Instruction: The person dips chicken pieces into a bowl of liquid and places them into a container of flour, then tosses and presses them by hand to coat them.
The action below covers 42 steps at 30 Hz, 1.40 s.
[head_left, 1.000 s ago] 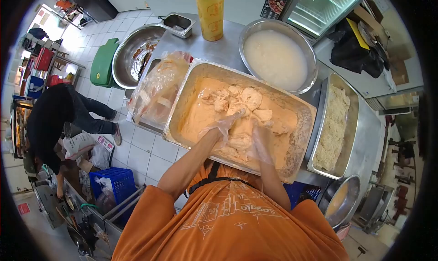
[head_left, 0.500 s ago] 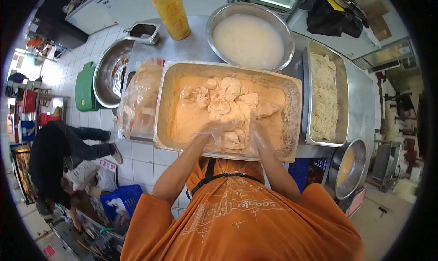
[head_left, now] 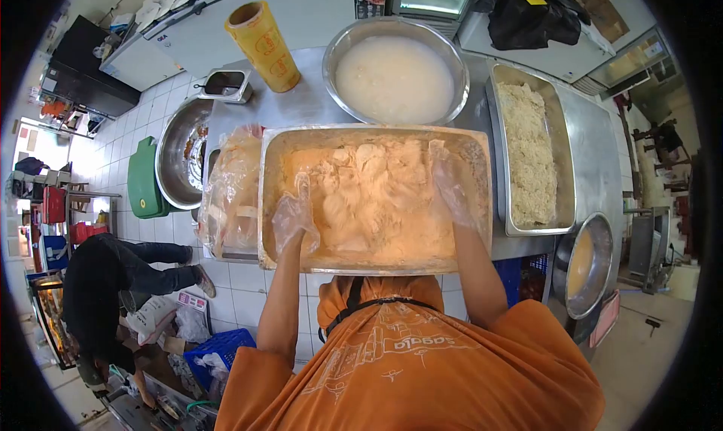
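A rectangular metal tray (head_left: 374, 269) holds orange-tinted flour (head_left: 422, 239). Lumpy flour-coated pieces (head_left: 369, 179), which look like meat, are heaped in the middle. My left hand (head_left: 294, 216), in a clear plastic glove, is at the tray's left side, fingers stretched forward and holding nothing. Across the heap, my right hand (head_left: 452, 190) is gloved too, its fingers extended along the right side with flour on the tips. Neither hand grips a piece. Much of each piece is buried under flour.
Behind the tray stand a steel bowl of cloudy liquid (head_left: 395, 73) and a yellow roll of wrap (head_left: 265, 48). At right are a pan of pale crumbs (head_left: 527, 156) and another bowl (head_left: 584, 265). A plastic bag (head_left: 235, 190) lies left. Another person (head_left: 94, 295) bends at far left.
My hands have moved apart from the front middle to opposite sides of the tray. The pieces are more covered with flour and less distinct. The camera view has shifted slightly.
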### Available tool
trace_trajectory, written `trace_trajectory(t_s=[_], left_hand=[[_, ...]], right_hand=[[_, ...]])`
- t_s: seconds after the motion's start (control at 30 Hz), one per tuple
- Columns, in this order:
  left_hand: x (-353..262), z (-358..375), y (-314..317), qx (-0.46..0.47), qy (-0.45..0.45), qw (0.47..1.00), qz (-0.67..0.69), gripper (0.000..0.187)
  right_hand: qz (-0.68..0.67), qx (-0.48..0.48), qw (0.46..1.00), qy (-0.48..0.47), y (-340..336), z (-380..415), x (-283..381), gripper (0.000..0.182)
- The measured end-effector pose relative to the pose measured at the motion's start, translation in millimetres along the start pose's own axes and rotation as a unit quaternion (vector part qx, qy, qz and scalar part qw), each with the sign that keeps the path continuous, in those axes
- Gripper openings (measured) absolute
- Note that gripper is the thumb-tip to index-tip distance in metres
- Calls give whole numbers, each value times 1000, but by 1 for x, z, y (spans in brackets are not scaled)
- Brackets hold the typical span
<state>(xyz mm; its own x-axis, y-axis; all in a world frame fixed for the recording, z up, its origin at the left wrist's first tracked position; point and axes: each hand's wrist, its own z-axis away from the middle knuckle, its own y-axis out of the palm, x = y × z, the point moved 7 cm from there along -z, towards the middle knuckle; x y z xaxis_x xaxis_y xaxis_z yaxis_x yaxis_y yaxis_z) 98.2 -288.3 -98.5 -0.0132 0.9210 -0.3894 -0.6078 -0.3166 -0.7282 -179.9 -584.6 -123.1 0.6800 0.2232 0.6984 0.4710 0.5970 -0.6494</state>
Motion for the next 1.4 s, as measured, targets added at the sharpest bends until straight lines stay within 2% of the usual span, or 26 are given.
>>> trace_trajectory(t_s=[0.07,0.13,0.2,0.23,0.27,0.3,0.33,0.37,0.4,0.47,0.53,0.6,0.63,0.7,0.73,0.87,0.93,1.0,1.03,1.1,1.17,1.23,1.33,1.4], left_hand=[[13,-51,36,112,-37,990,73,91],[1,-71,61,-1,125,983,136,94],[14,-128,117,12,245,965,96,100],[20,-154,143,17,303,949,79,104],[13,-148,157,61,254,963,66,106],[-14,-118,145,90,206,971,83,108],[-44,-84,129,116,157,976,98,111],[-53,-82,134,169,209,953,140,113],[-57,-77,138,222,258,924,178,116],[-59,-65,151,307,268,877,253,117],[-71,-36,150,369,194,851,320,114],[-119,31,97,361,245,828,352,103],[-130,49,86,376,244,825,345,102],[-134,51,92,389,237,837,304,100],[-128,45,97,374,229,859,266,100],[-87,31,59,238,170,951,100,98],[-58,19,29,189,83,979,-7,98],[-29,7,12,176,-12,979,-101,98],[-12,-7,14,151,-4,983,-104,108],[34,-53,64,143,85,962,-215,106],[34,-57,75,168,131,959,-188,95],[4,-21,80,245,110,963,-22,82],[-29,17,101,376,-6,900,219,83],[-54,37,103,424,-10,866,264,84]], right_hand=[[66,73,994,38,23,-35,-22,65],[114,114,986,45,50,-53,-27,67],[150,117,982,-1,64,-54,-10,76],[43,84,993,-71,94,-56,-35,84],[-63,62,995,-51,96,-55,-34,90],[-169,36,984,-36,98,-54,-34,96],[-269,21,961,67,86,-42,1,100],[-364,5,916,168,80,-33,19,105],[-391,52,904,167,85,-38,22,103],[-427,130,882,152,87,-33,30,99],[-440,172,875,108,64,-6,57,93],[-449,157,878,57,41,9,68,88],[-458,134,878,45,34,19,57,86],[-506,113,853,60,27,29,48,80],[-514,95,850,62,23,32,43,80],[-466,18,884,34,11,56,27,76],[-377,-16,926,26,6,72,12,74],[-247,-40,968,36,-3,83,-14,72],[-172,-44,983,50,-6,87,-29,71],[-26,-36,995,89,-8,91,-57,69],[59,-19,991,118,6,91,-72,67],[53,-2,990,134,29,89,-63,65],[-71,46,980,179,63,83,-20,62],[-179,74,959,205,80,79,5,61]])
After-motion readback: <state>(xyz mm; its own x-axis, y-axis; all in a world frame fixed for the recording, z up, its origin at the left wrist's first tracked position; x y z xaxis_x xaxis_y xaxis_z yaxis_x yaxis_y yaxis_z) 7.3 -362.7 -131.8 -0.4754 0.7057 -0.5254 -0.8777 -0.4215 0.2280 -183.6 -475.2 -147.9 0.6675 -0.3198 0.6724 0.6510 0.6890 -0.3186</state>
